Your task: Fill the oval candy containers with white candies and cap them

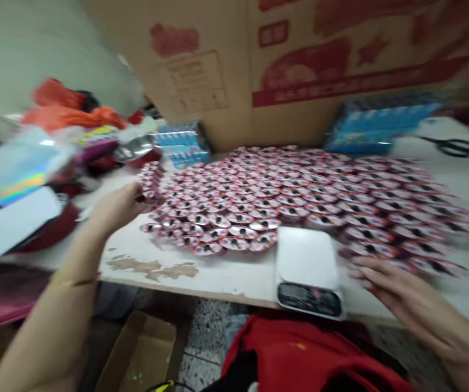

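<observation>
Dozens of pink pouches (291,198) stand on end in packed rows across the middle of the white table (226,277), too many and too blurred to count exactly. At their left end the left hand (117,209) has its fingers bent against one bunch of pouches (151,177); whether it grips them or only touches, I cannot tell. The right hand (401,286) is by the front right rows, fingers stretched out and close together, with nothing visible in it; contact with the pouches is unclear.

One white scale (308,261) sits at the table's front edge between the two hands, blocking part of the front of the rows. Behind the rows, one large carton (234,71) with red print closes off the back. Two blue packages stand before it, one left (182,144), one right (381,125). One pair of black scissors (440,143) lies at the far right. Orange bags (60,114) and shiny wrapping (22,163) crowd the left, their number unclear. One open cardboard box (150,348) is below the table.
</observation>
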### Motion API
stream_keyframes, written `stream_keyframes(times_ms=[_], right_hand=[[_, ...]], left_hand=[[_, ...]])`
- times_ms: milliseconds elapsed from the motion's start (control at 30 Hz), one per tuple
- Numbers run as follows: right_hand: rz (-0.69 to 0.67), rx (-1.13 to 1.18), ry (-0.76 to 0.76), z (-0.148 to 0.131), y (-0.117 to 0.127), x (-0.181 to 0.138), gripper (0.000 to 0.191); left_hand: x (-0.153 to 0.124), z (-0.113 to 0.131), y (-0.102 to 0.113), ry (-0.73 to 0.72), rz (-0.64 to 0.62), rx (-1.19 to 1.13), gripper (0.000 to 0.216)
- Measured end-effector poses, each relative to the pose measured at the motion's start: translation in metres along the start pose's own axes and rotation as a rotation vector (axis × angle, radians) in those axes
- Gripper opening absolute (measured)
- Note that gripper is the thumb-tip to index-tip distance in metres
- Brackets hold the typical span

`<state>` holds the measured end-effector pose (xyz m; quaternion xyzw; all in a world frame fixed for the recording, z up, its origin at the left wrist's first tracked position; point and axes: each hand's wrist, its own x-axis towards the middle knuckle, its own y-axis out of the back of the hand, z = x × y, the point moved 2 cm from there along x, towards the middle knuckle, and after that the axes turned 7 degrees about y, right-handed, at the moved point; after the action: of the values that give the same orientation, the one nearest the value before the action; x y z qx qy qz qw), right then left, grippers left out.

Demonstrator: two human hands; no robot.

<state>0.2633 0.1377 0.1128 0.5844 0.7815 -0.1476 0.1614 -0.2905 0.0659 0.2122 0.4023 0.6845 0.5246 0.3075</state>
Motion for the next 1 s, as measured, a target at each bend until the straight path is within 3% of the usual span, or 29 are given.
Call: stream_keyframes(times_ms=[100, 200, 267, 333, 433, 500, 600, 667, 767, 867, 1000], right_hand=[[-0.054, 0.124, -0.064, 0.000, 0.003, -0.002, 0.050], [-0.050, 0.155, -0.005, 0.001, 0.007, -0.006, 0.046], [-0.049, 0.154, 0.034, 0.004, 0.010, -0.013, 0.045], [-0.056, 0.135, 0.053, 0.009, 0.015, -0.022, 0.043], [-0.076, 0.102, 0.047, 0.017, 0.021, -0.031, 0.043], [-0.087, 0.087, 0.040, 0.021, 0.023, -0.032, 0.043], [-0.095, 0.066, 0.053, 0.023, 0.023, -0.030, 0.042], [-0.105, 0.056, 0.069, 0.023, 0.022, -0.028, 0.041], [-0.126, 0.046, 0.088, 0.022, 0.020, -0.025, 0.040], [-0.135, 0.030, 0.102, 0.021, 0.017, -0.021, 0.039], [-0.168, -0.002, 0.149, 0.014, 0.007, -0.009, 0.041]], left_hand=[[-0.018, 0.094, 0.033, -0.180, 0.133, -0.159, 0.063], [-0.053, 0.200, 0.049, -0.448, 0.096, -0.358, 0.056], [-0.074, 0.263, 0.049, -0.672, 0.060, -0.393, 0.046], [-0.087, 0.311, 0.041, -0.822, 0.047, -0.386, 0.041], [-0.092, 0.350, 0.023, -0.912, 0.062, -0.354, 0.037], [-0.092, 0.360, 0.014, -0.929, 0.070, -0.346, 0.035], [-0.092, 0.355, 0.014, -0.934, 0.089, -0.382, 0.037], [-0.095, 0.340, 0.018, -0.915, 0.115, -0.468, 0.039], [-0.102, 0.305, 0.015, -0.764, 0.151, -0.635, 0.032], [-0.118, 0.267, -0.014, -0.559, 0.158, -0.746, 0.021], [-0.149, 0.239, -0.074, -0.395, 0.027, -0.834, 0.018]])
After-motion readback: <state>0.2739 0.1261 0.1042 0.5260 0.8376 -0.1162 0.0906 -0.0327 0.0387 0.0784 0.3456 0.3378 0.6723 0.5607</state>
